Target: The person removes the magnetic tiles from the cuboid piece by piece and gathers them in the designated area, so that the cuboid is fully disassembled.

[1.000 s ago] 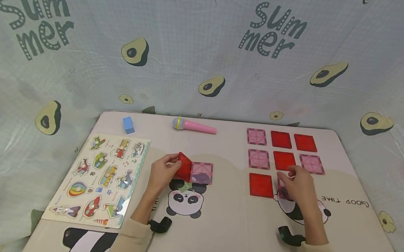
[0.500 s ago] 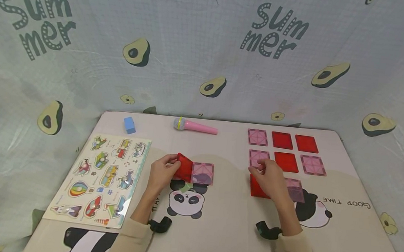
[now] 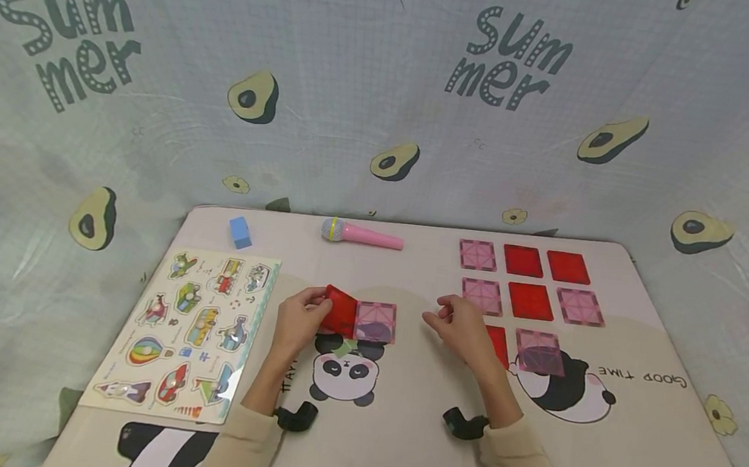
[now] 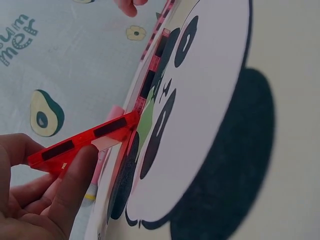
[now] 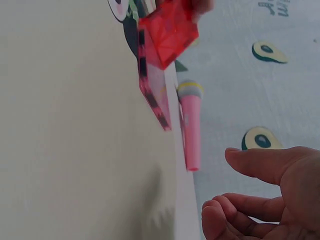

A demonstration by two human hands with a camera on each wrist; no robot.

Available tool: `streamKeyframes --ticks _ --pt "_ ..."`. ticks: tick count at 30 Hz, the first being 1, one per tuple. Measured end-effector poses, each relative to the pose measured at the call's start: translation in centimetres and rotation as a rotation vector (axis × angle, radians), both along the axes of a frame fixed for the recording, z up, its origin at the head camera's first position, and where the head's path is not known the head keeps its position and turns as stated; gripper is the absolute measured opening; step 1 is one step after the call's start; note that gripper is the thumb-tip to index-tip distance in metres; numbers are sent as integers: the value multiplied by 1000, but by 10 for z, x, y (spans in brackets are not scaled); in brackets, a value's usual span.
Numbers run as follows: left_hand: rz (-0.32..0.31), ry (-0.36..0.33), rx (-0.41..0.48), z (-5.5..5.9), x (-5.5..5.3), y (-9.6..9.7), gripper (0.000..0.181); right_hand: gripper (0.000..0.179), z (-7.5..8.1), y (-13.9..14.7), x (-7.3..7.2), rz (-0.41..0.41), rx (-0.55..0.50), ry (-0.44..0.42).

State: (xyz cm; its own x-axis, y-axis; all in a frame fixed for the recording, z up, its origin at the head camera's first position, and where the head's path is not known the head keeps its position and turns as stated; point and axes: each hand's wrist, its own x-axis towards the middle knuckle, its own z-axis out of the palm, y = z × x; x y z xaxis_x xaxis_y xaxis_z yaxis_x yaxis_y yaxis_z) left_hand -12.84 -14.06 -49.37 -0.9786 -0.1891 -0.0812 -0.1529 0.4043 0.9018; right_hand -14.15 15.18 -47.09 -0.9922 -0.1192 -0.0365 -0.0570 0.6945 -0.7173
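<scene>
My left hand (image 3: 297,323) pinches a red magnetic tile (image 3: 340,314) between thumb and fingers. The tile is tilted up off the table, and its right edge meets a pink magnetic tile (image 3: 376,321) lying flat. In the left wrist view, the thumb (image 4: 77,180) presses one face of the red tile (image 4: 85,139). My right hand (image 3: 463,333) holds nothing, hovering right of the pink tile with thumb and fingers apart and the fingers loosely bent. Beneath its wrist a flat red tile (image 3: 498,345) is partly hidden.
Several red and pink tiles lie in rows at the right, among them a pink tile (image 3: 540,352) in the nearest row. A pink toy microphone (image 3: 367,236) and a blue block (image 3: 240,232) lie at the back. A picture puzzle board (image 3: 182,331) covers the left side.
My right hand has moved left from the nearest-row pink tile, across the red one beside it, toward the joined tiles. My left hand keeps its hold on the red tile, almost still.
</scene>
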Motion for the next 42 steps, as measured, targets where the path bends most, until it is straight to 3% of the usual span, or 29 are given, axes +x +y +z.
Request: streamKeyframes --ticks 9,20,35,42 --pt "15 2 -6 -3 -1 0 37 46 -10 -23 -3 9 -27 -74" --pt "-3 -18 29 -6 -2 6 36 40 -22 -34 -5 40 6 -66" --pt "-24 -58 82 -8 -1 12 37 43 -24 -39 -7 2 0 -64" --pt "-44 -67 264 -12 -1 11 35 43 -23 -40 -5 -2 -15 -59"
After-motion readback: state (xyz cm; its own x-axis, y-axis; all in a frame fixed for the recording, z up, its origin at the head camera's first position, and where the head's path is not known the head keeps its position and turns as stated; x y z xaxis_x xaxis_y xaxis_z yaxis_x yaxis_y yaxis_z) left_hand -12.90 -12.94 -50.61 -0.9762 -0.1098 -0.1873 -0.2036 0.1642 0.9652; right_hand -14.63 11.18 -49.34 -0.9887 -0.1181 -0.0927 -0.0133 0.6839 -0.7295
